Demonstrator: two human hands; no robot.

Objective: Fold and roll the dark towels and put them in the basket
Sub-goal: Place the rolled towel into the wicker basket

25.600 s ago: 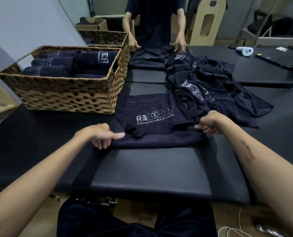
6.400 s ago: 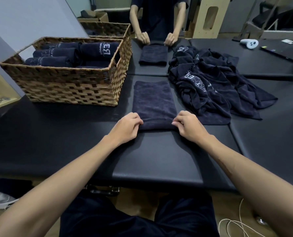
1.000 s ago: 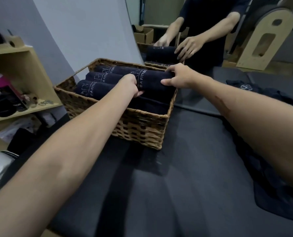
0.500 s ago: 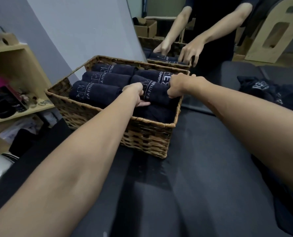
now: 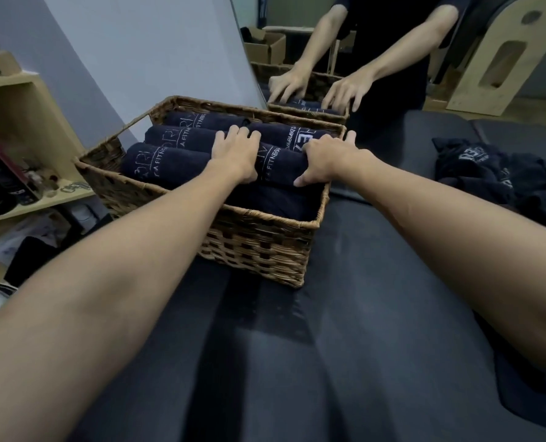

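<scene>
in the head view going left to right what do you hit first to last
wooden shelf → wicker basket → left hand → right hand → pile of unfolded dark towels

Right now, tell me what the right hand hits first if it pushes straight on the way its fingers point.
Probably the basket's far rim: the right hand lies on the rolled towel, fingers pointing away toward that edge, already near it. Depth is unclear.

- Place: fitness or pilates studio, back-of-house area.
- Black padded benches point(image 5: 345, 346), set side by side.
- Rolled towels point(image 5: 166, 161) printed "FITNESS", in wicker basket point(image 5: 259, 250).
- Curved wooden exercise frame point(image 5: 501, 55), far right.
- Wooden shelf point(image 5: 20, 100), far left; cardboard box point(image 5: 265, 47), far.
</scene>
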